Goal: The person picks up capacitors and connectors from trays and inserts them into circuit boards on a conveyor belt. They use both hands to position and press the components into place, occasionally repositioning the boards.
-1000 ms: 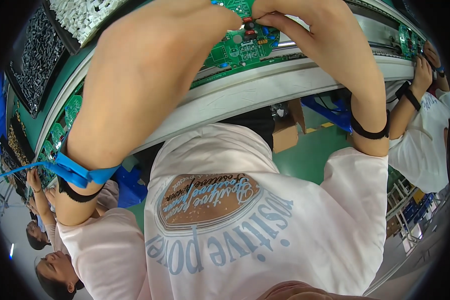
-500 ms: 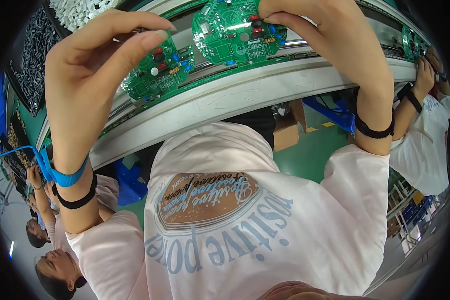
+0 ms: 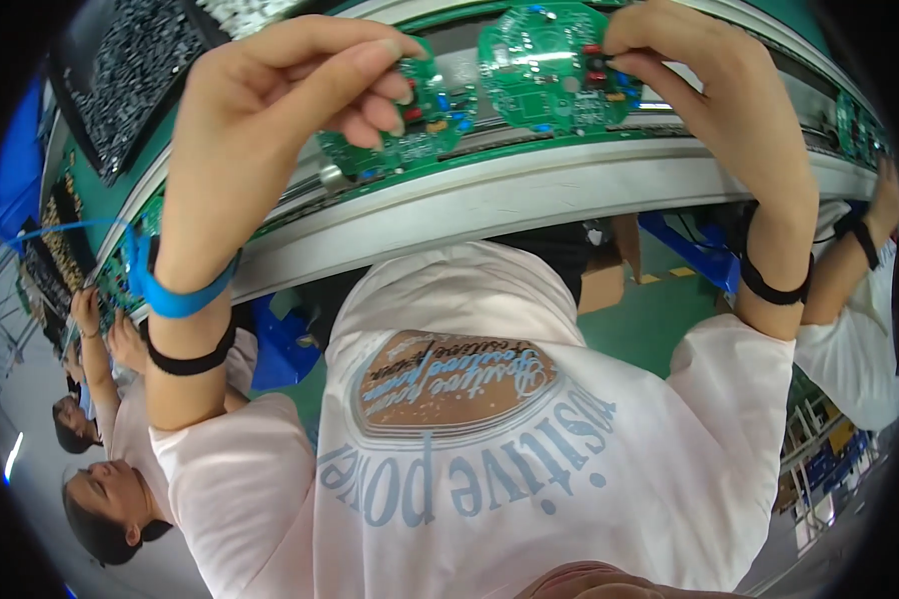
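Note:
Two green circuit boards lie side by side on the rail line before me, fitted with small red, blue and black parts. Over the upper part of the left circuit board (image 3: 425, 145) is my left hand (image 3: 280, 115), its thumb and forefinger pressed together and the other fingers curled beneath. Whatever it pinches is hidden. My right hand (image 3: 719, 95) reaches to the right edge of the right circuit board (image 3: 534, 80). Its thumb and forefinger close in a pinch beside the red and black parts, and I cannot make out what lies between them.
A pale metal rail (image 3: 469, 190) runs across in front of my body. Black trays of dark parts (image 3: 140, 75) and white parts (image 3: 245, 12) stand at the upper left. A blue wrist strap (image 3: 185, 295) with a cord circles my left wrist. Co-workers sit on both sides.
The whole view has shifted, so boards and arms appear farther right. My left hand's curled fingers now show below its pinch. My right fingertips stay by the right board's edge.

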Available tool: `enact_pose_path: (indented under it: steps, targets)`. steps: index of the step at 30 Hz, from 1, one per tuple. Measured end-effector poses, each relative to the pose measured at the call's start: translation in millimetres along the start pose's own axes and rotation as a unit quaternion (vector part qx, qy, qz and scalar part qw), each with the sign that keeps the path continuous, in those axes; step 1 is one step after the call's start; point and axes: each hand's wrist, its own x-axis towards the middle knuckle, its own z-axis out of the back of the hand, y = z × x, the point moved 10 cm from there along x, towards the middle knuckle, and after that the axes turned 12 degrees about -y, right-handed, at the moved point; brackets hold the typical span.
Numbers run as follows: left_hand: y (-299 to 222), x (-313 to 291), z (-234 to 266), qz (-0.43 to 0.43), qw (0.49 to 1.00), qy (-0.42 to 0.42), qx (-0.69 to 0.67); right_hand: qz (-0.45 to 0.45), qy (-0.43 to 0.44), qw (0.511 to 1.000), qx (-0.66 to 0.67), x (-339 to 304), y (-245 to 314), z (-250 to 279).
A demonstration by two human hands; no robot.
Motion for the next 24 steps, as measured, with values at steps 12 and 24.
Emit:
enact_pose_path:
  steps: [12,24]
  targets:
    - [-9.0,-2.9,-1.5,-0.086,0.996,0.004,0.030,0.029,-0.062,0.998,-0.010,-22.0,-12.0,-1.4]
    - [-75.3,2.2,-44.6,-0.322,0.876,0.018,0.359,0.071,-0.140,0.987,-0.046,-22.2,41.1,-14.1]
